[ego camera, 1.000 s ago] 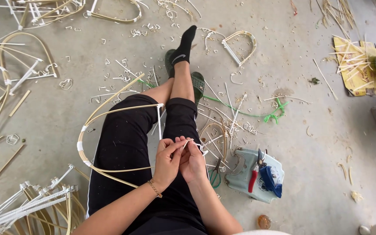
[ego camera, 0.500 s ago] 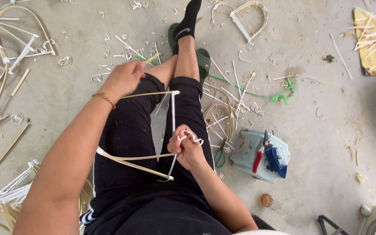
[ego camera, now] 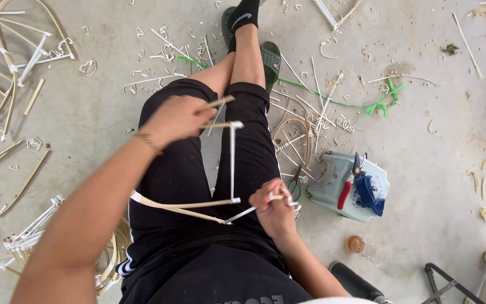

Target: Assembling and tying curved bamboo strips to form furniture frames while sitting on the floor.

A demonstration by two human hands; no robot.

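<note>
I sit on a concrete floor with my legs in black shorts stretched out. My left hand (ego camera: 176, 117) is stretched forward over my left thigh and grips the far end of a bent cane frame (ego camera: 187, 205) wrapped in places with white strip. My right hand (ego camera: 274, 207) sits low by my right thigh and pinches the near end of the white strip (ego camera: 233, 163), which runs straight up to my left hand. The frame's tan rods cross my lap between the two hands.
A pale blue tray (ego camera: 333, 186) with red-handled pruners (ego camera: 349, 184) and a blue cloth lies right of my knee. Green scissors lie beside it. Cane pieces and white offcuts litter the floor; wrapped frames (ego camera: 12, 84) lie at left. A green cord (ego camera: 378, 104) lies beyond.
A second ago both hands worked together on my lap. My left hand then reached forward with the frame's end, and the white strip now stretches between the two hands.
</note>
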